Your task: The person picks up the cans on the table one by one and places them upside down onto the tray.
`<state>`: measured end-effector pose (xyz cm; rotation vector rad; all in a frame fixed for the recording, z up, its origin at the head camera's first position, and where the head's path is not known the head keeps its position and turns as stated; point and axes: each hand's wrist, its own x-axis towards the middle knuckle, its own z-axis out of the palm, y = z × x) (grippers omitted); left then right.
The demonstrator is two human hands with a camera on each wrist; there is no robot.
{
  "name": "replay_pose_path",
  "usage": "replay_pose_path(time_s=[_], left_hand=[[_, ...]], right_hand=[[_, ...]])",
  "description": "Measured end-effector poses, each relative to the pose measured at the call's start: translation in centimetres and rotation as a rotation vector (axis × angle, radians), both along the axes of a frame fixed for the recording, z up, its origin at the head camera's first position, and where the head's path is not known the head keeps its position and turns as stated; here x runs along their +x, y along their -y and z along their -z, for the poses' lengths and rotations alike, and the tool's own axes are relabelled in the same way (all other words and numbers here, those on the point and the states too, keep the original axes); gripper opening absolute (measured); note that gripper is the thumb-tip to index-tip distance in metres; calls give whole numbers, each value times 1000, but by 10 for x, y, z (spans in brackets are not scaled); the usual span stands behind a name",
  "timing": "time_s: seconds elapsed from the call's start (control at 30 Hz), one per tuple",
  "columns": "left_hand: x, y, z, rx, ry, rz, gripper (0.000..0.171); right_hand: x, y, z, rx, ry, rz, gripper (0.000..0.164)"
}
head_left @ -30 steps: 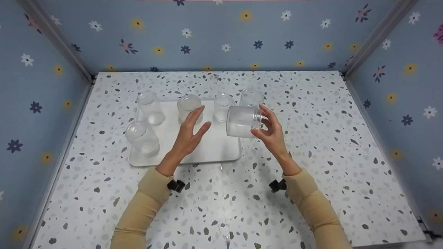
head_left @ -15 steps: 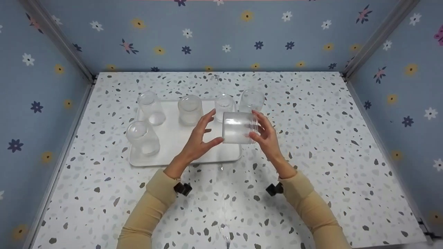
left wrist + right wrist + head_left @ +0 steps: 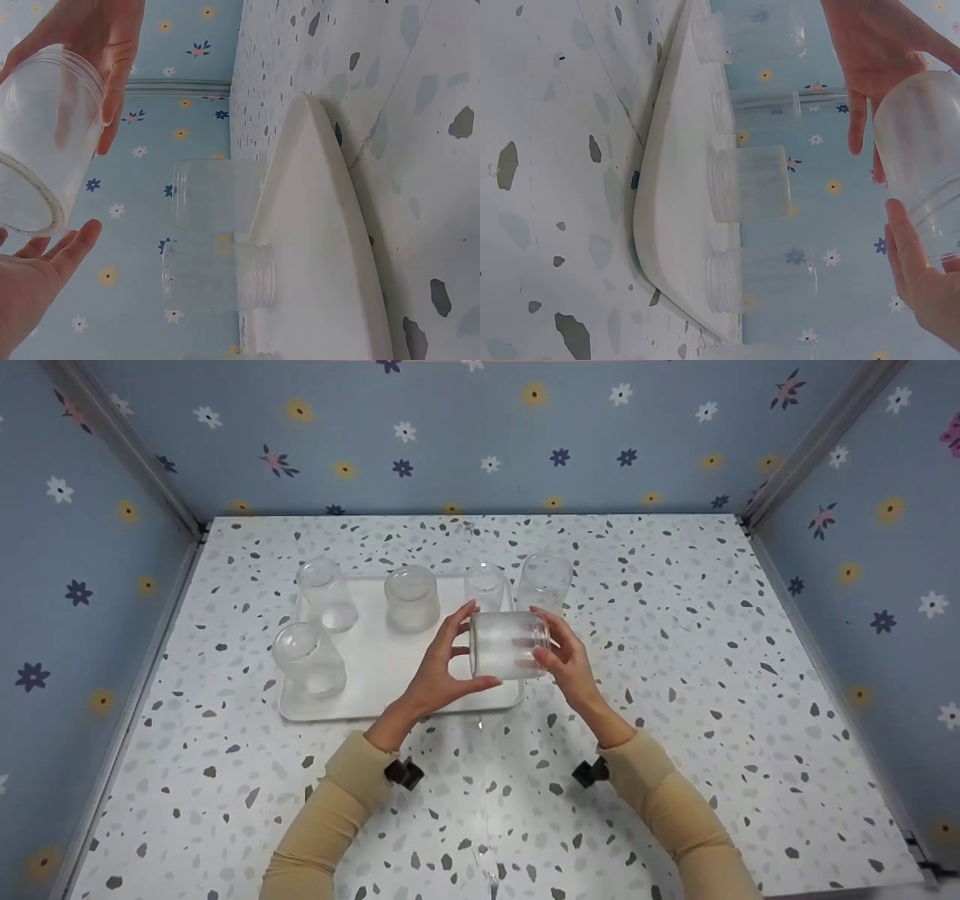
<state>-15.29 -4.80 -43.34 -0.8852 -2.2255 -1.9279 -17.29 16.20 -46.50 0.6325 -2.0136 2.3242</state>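
A clear jar (image 3: 506,645) is held sideways in the air over the tray's right end, its threaded mouth to the right. My right hand (image 3: 566,660) grips it around the mouth, thumb on the near side and fingers on the far side. At the closed base, my left hand (image 3: 442,667) spreads thumb and fingers around the end. In the right wrist view the fingers of that left hand (image 3: 874,67) look straight and lie close to the base. The left wrist view shows the right hand's fingers (image 3: 112,86) along the threaded rim.
Several clear jars stand upside down on a white tray (image 3: 375,705), among them a front-left jar (image 3: 309,660) and a frosted-looking jar (image 3: 412,600). Another jar (image 3: 546,577) stands by the tray's back right corner. Flowered panels (image 3: 480,435) enclose the speckled table (image 3: 675,697).
The held jar has moved left and toward me in my right hand. My left hand has come right, from over the tray to around the jar's base. The other jars have not moved.
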Motion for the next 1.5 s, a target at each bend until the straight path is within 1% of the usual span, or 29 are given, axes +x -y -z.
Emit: replay_pose_path(time_s=[0.13,0.27,0.43,0.6,0.77,0.93,0.97,1.07,1.17,1.3,1.4,1.5], left_hand=[[1,-1,1,7,19,-4,88],[1,-1,3,35,30,-4,86],[1,-1,6,64,39,-17,84],[2,0,7,59,38,-56,83],[4,0,5,31,36,-101,81],[6,1,3,-18,17,-160,80],[5,1,6,-30,16,-175,81],[0,3,17,-70,25,-220,84],[-6,5,30,-101,46,-254,87],[-8,8,34,-119,70,-276,88],[-8,9,34,-156,64,-293,89],[-8,11,34,-196,57,-306,90]], right_hand=[[0,1,2,-6,17,-9,75],[-1,2,3,11,28,-16,73],[-2,1,4,30,70,-57,73],[-3,1,4,57,117,-101,76],[-5,0,3,84,138,-114,76],[-8,-4,2,94,123,-125,67],[-8,-6,2,96,118,-125,65],[-12,-9,0,88,95,-104,56],[-16,-13,-2,100,76,-48,49],[-22,-17,-5,146,87,36,42],[-26,-19,-8,199,101,91,37],[-27,-19,-16,250,102,134,34]])
